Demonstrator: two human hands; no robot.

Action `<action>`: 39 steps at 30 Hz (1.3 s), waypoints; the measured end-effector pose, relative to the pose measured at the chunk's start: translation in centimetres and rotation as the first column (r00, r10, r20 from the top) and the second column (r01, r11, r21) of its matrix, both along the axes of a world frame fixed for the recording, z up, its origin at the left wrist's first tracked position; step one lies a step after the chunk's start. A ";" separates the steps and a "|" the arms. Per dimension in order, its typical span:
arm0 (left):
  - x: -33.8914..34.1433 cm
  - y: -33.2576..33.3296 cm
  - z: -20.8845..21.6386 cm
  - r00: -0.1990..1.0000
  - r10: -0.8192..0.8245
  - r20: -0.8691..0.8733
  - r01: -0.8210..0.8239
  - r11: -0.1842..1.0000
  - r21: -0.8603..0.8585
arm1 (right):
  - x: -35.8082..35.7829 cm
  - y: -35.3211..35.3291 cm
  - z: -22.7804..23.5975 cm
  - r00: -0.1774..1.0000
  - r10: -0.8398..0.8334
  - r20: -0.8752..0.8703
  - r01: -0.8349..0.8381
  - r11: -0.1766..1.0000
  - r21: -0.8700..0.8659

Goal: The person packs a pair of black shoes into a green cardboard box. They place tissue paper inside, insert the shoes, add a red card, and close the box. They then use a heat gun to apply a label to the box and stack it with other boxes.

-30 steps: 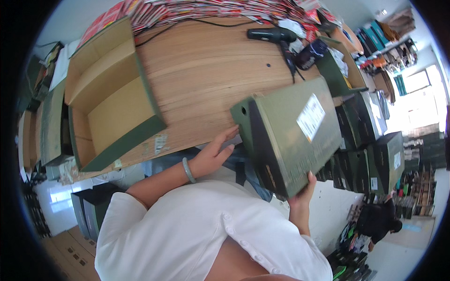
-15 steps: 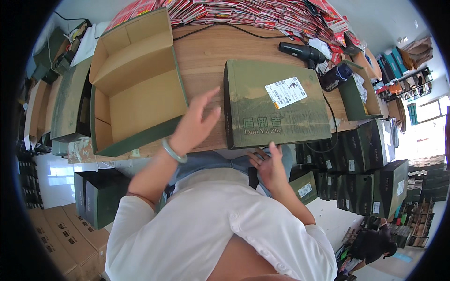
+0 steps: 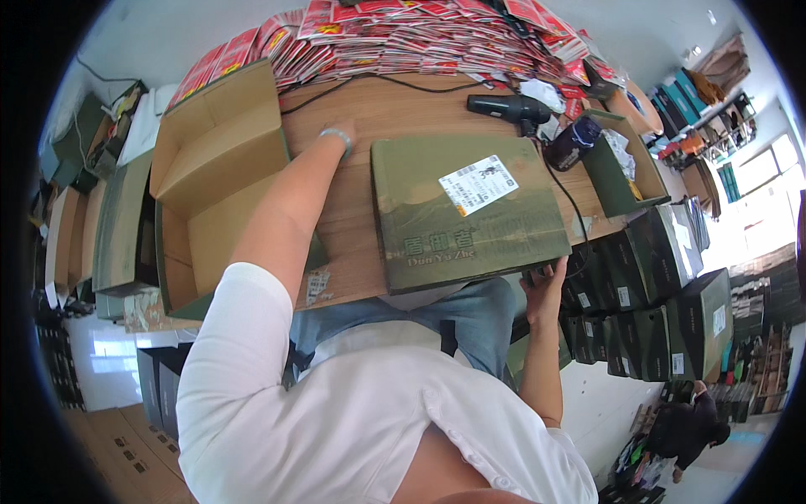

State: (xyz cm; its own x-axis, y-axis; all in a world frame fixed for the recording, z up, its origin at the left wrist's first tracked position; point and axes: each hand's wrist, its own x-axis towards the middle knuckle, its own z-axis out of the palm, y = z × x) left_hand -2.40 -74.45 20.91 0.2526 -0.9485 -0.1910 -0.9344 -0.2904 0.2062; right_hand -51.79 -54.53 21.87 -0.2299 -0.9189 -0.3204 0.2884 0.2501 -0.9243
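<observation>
A closed green shoebox (image 3: 420, 227) with a white label lies on the table, its near edge jutting over the table's front edge. At its near right corner, my right hand (image 3: 547, 290) grips the box, thumb up along the side and fingers partly hidden beneath. My left arm stretches across the table, and my left hand (image 3: 346, 130), with a pale bangle at the wrist, is beyond the box's far left corner. The wrist hides most of that hand, so its fingers cannot be made out. Under the left forearm stands an open, empty green box (image 3: 222, 218), brown inside, its lid tilted back.
Stacked red packets (image 3: 403, 50) line the table's back. A black hair dryer (image 3: 504, 107), a dark jar (image 3: 573, 143) and a small open box (image 3: 625, 168) stand at the right. More green boxes (image 3: 630, 294) are piled beside the table. A person (image 3: 684, 428) is far right.
My left hand has gone from between the boxes to farther back on the table. The right hand has moved right and closed on the shoebox's near right corner.
</observation>
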 end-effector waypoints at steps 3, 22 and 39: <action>4.9 0.7 -6.8 0.998 -0.063 0.023 0.067 0.971 -0.232 | 2.3 -0.9 1.2 0.999 -0.044 0.024 0.045 0.997 -0.069; 16.9 -0.9 -0.2 0.972 0.231 0.043 -0.202 0.916 -0.347 | 11.8 -1.8 0.0 0.989 0.033 -0.146 -0.063 0.977 -0.202; -19.7 26.3 14.4 0.567 -0.560 -0.604 0.147 0.791 -0.594 | 8.6 3.9 9.5 0.980 0.078 -0.181 -0.181 0.718 -0.672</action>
